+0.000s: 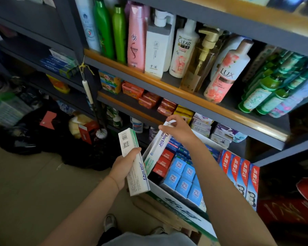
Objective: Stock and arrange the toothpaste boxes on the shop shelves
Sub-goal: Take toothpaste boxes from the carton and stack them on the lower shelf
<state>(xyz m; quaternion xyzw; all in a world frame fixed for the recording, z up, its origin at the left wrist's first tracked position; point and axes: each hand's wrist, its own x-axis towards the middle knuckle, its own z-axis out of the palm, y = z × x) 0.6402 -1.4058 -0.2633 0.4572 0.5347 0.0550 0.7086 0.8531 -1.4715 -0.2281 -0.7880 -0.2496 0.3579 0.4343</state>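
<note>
My left hand (pixel 124 165) grips a white and green "Doctor" toothpaste box (pixel 132 162), held upright to the left of a white carton (pixel 176 203). My right hand (pixel 176 127) pinches the top end of a second "Doctor" toothpaste box (pixel 158 148), which stands tilted with its lower end inside the carton's left side. The carton holds several red boxes (pixel 164 161) and blue toothpaste boxes (pixel 183 178) packed on end. A row of red and blue toothpaste boxes (pixel 242 174) stands along its right side.
Grey shelves (pixel 167 82) rise ahead with shampoo bottles (pixel 167 43) on top and soap packs (pixel 149 98) below. More toothpaste boxes (pixel 59 63) lie on the left shelf unit. Black bags (pixel 25 137) and a toilet brush (pixel 101 133) crowd the floor at left.
</note>
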